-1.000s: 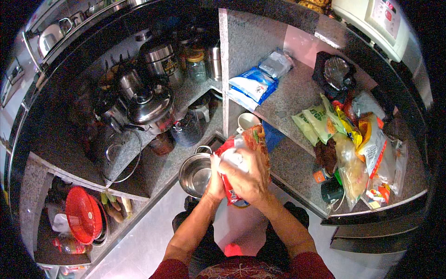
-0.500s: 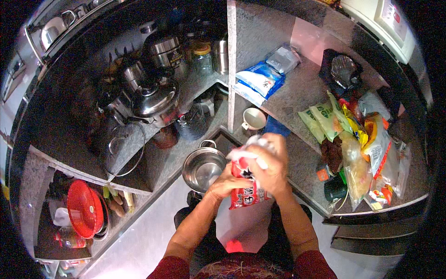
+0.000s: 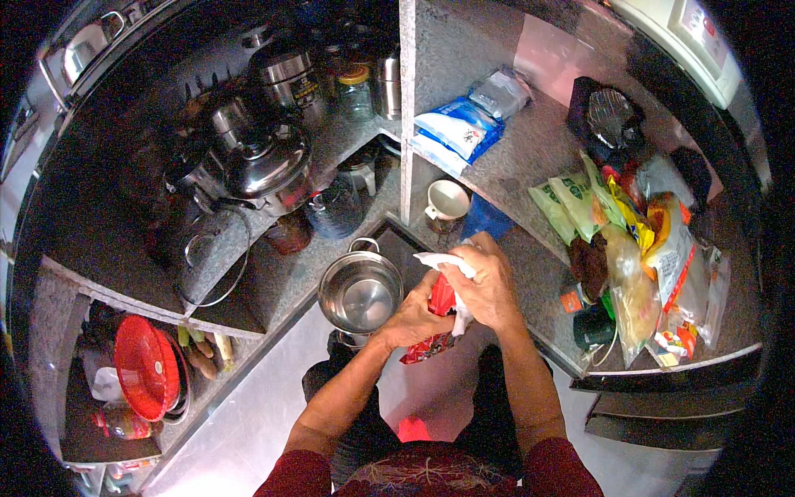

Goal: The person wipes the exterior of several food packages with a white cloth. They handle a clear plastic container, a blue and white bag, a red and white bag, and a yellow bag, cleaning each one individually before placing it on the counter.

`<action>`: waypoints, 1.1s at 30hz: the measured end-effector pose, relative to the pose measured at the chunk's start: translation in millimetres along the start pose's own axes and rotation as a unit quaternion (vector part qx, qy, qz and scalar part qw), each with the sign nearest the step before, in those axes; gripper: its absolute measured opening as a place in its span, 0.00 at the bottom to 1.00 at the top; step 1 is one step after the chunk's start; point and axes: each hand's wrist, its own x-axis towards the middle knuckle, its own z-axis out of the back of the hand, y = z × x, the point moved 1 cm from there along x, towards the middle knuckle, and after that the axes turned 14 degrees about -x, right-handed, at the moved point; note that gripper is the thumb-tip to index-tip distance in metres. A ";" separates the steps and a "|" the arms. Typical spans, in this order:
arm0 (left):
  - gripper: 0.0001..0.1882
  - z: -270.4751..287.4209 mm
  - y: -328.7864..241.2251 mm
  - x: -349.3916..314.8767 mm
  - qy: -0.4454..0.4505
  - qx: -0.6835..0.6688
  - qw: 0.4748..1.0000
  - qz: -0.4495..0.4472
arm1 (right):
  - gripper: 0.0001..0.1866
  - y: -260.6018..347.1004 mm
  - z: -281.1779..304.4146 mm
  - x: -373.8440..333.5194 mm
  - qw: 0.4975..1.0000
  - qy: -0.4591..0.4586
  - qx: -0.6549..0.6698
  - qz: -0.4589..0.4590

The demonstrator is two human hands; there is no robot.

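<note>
My left hand (image 3: 409, 320) is closed around a red plastic packet (image 3: 427, 349), whose lower end shows below my fingers with dark markings. Pressed against the packet's upper part is a crumpled white cloth (image 3: 459, 263), gripped by my right hand (image 3: 487, 287). Part of the cloth hangs down along the packet's right side. Just left of my hands stands a two-handled steel pot (image 3: 364, 303) with nothing visible in it. A white cup-like vessel (image 3: 448, 200) is beyond my hands, in the corner of the lower shelf.
Lidded steel pots (image 3: 267, 170) and a glass jar (image 3: 355, 95) fill the left shelf. Below them are red plastic basins (image 3: 147, 364). At right lie several food bags (image 3: 627, 273), with blue-white packets (image 3: 461, 130) farther back. A stone divider (image 3: 407, 108) separates the shelves.
The packet has tilted and sunk lower in my left hand, so less of its printed front shows. My right hand has shifted slightly with the cloth. The whole view has moved a little.
</note>
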 end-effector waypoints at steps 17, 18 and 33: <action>0.26 15.0 7.7 -1.7 -0.034 -0.196 0.980 0.027 | 0.11 26.3 -7.9 -9.0 0.972 -0.084 -0.052 0.214; 0.25 17.9 18.3 -1.7 -0.039 -0.190 0.980 0.034 | 0.10 33.9 -6.1 -9.6 0.965 -0.054 -0.073 0.245; 0.35 13.9 9.5 5.2 -0.107 -0.450 0.884 0.065 | 0.10 13.8 -23.4 -0.7 0.977 -0.170 -0.030 0.122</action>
